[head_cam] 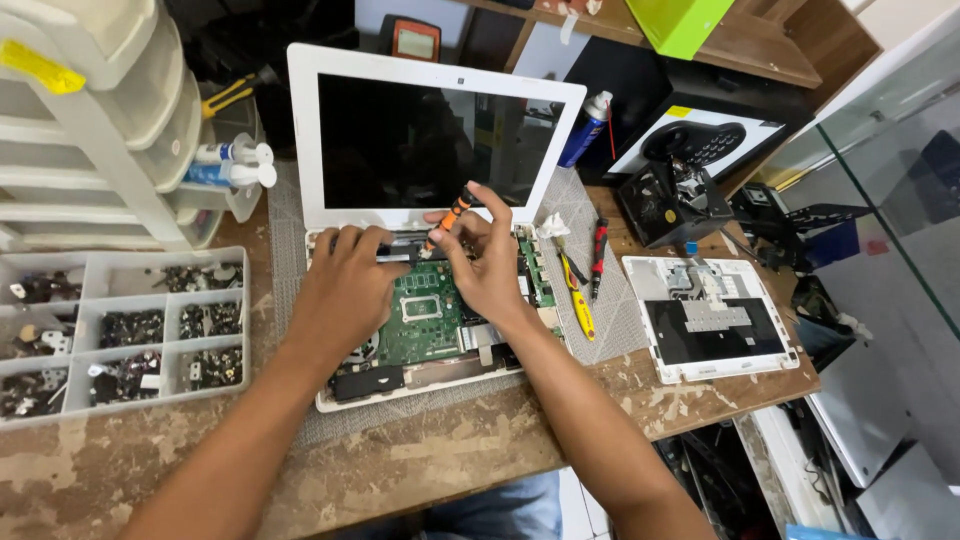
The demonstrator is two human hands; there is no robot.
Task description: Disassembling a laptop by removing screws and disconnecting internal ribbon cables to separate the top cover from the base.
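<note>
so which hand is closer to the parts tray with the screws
Left. The left hand rests on the open laptop's near edge, just right of the parts tray. The right hand, gripping the orange screwdriver, sits farther right.

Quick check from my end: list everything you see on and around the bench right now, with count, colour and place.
Laptop: one, white, lid open, base opened, bench centre.
Circuit board: one, green, inside the laptop base.
Mat: one, grey, under the laptop.
Compartment tray: one, clear, small dark parts, left.
Drawer unit: one, white, far left.
Spray can: one, blue, behind the laptop's right.
Hand tools: two, yellow and red, right of the laptop.
Removed cover panel: one, white, right.
Green box: one, top shelf.
Left hand: resting on the laptop base.
Right hand: grip on orange screwdriver.
</note>
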